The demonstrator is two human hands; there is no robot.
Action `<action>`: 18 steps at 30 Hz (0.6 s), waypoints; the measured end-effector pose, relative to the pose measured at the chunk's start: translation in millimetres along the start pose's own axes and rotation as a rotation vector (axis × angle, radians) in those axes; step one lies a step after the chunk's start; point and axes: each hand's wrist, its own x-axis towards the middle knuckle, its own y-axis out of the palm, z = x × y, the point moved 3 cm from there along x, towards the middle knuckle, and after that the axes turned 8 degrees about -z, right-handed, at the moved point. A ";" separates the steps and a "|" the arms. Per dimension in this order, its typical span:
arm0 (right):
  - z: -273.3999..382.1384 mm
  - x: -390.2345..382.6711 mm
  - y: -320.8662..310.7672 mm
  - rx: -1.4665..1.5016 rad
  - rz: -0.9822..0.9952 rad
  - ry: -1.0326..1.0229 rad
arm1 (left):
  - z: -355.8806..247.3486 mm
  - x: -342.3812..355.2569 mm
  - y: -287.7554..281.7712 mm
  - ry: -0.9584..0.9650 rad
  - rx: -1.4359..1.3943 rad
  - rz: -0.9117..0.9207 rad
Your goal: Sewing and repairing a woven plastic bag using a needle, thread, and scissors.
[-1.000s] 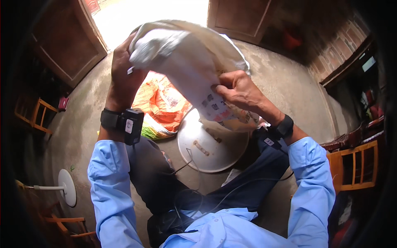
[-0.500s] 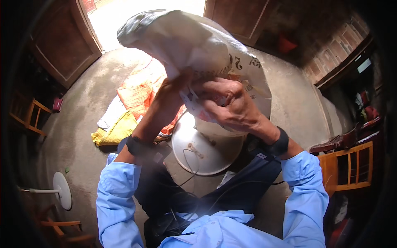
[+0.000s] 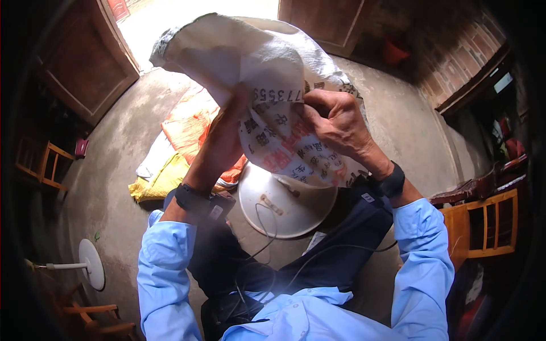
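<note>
A white woven sack (image 3: 278,65) with black and red print is held up in front of me, above a round pale metal lid (image 3: 290,213) with a handle fixing. Pinched between the fingers of my right hand (image 3: 341,122) is the printed cloth on the sack's right part. My left hand (image 3: 229,122) grips the sack at its left side; the shaded fingertips are partly hidden against the cloth. Below the hands, the lower part of the sack hangs over the far rim of the lid. The lid lies between my legs.
Orange and yellow woven sacks (image 3: 185,133) lie in a heap on the concrete floor at left. A white round-based stand (image 3: 92,264) is at lower left. Wooden chairs (image 3: 492,221) stand at both sides. An open doorway (image 3: 199,25) lets in bright light at the back.
My right hand has moved slightly right, away from the left. The sack has spread wider between the hands, and more of its print shows.
</note>
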 end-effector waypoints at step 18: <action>-86.4 -36.9 -116.6 0.989 -0.473 0.843 | -132.6 -11.8 -119.6 0.420 1.460 -0.590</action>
